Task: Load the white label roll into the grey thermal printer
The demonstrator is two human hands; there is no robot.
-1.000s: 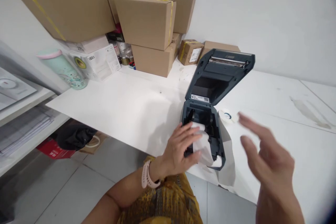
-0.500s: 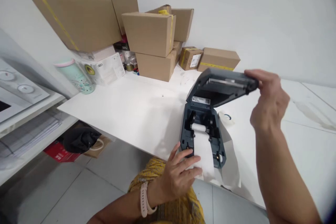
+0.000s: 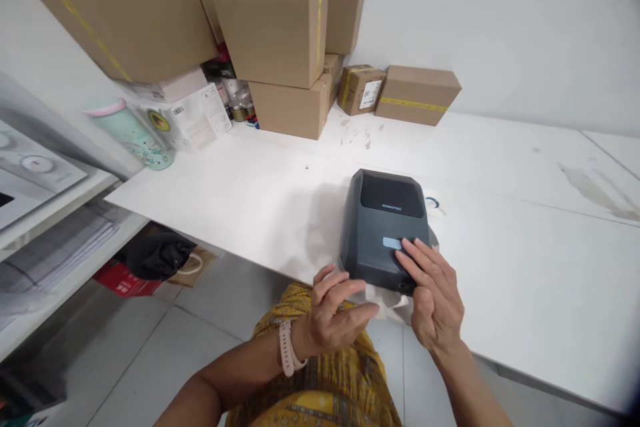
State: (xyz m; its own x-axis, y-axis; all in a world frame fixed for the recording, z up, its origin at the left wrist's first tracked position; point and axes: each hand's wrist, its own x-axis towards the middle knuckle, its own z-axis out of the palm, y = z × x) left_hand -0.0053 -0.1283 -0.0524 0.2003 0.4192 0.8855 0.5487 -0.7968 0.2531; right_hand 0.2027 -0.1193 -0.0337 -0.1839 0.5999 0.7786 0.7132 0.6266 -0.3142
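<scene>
A dark grey label printer point(image 3: 373, 240) stands near the front edge of the white table, its lid closed. My right hand point(image 3: 437, 293) lies on the front right part of the lid, fingers stretched out beside a light blue button. White label paper point(image 3: 387, 300) comes out at the printer's front and looks crumpled. At the front left corner my left hand point(image 3: 340, 307) is held with fingers apart, close to the paper; whether it touches is unclear. The inside of the printer is hidden under the lid.
Cardboard boxes point(image 3: 273, 40) are stacked along the back wall, with two smaller boxes point(image 3: 417, 97) to their right. A mint tumbler point(image 3: 133, 137) stands at the table's left end. Shelves point(image 3: 55, 207) are further left. A blue ring-shaped thing point(image 3: 433, 203) lies right of the printer.
The printer's lid has swung from open to closed. My right hand has come down from the lid's raised edge to lie on top. My left hand has drawn slightly off the paper.
</scene>
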